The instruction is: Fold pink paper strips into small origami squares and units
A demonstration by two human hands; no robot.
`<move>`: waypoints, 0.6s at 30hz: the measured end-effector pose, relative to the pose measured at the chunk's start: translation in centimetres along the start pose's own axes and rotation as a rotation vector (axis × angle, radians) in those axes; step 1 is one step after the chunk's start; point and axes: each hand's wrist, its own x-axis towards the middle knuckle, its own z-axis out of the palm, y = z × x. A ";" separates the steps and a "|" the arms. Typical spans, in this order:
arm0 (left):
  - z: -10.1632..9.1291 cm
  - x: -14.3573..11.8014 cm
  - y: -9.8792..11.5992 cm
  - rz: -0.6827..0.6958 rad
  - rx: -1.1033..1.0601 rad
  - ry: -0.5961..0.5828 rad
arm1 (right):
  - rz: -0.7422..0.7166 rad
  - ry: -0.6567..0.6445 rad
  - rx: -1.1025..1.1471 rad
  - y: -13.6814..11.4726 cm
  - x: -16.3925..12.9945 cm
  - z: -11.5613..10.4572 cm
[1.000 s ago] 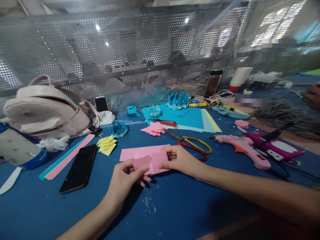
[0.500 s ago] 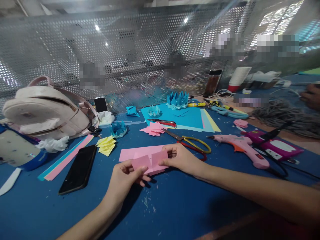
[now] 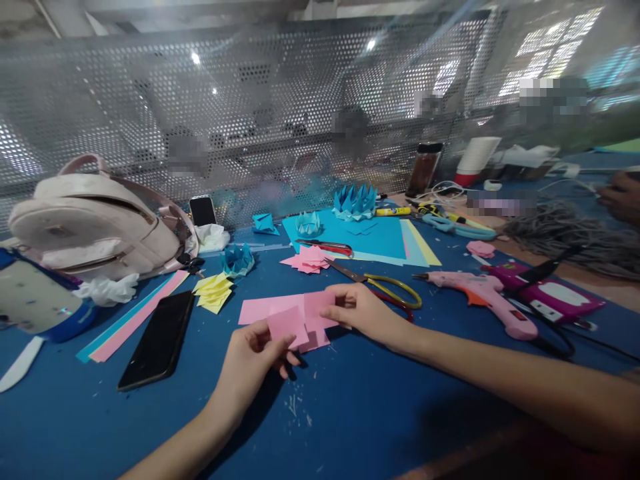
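My left hand [image 3: 250, 363] pinches a small pink paper piece [image 3: 287, 325] by its near edge, just above the blue table [image 3: 350, 413]. My right hand [image 3: 363, 310] grips a second small pink paper piece [image 3: 317, 308] beside it. Both pieces hang over a longer pink paper strip [image 3: 267, 308] that lies flat on the table. Yellow-handled scissors [image 3: 385, 288] lie right behind my right hand.
A black phone [image 3: 157, 340] lies left, beside pink and blue strips [image 3: 130, 315] and yellow folded papers [image 3: 214, 291]. A pink bag [image 3: 95, 220] sits far left. A pink glue gun [image 3: 483, 297], blue paper sheets [image 3: 370, 237], folded paper crowns [image 3: 356, 200] and another person's hand [image 3: 620, 197] are right and behind.
The two small pink pieces have separated: my right hand lifted its piece up and back, while my left hand kept its piece low and near.
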 end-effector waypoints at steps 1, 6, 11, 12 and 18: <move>0.1 0.0 -0.1 0.013 0.006 -0.022 | -0.028 -0.037 -0.029 -0.1 -0.2 0.2; 0.5 -0.4 -0.5 0.099 0.000 -0.107 | -0.240 -0.142 -0.138 -0.2 -1.0 0.9; 0.7 -0.9 -0.6 0.164 0.097 -0.205 | -0.210 -0.096 -0.181 0.2 -0.5 0.6; 0.7 -1.0 -0.5 0.173 0.134 -0.221 | -0.185 -0.067 -0.160 0.3 -0.3 0.4; 2.1 -4.3 2.0 0.098 0.028 -0.411 | -0.182 0.134 -0.015 0.8 1.0 -0.8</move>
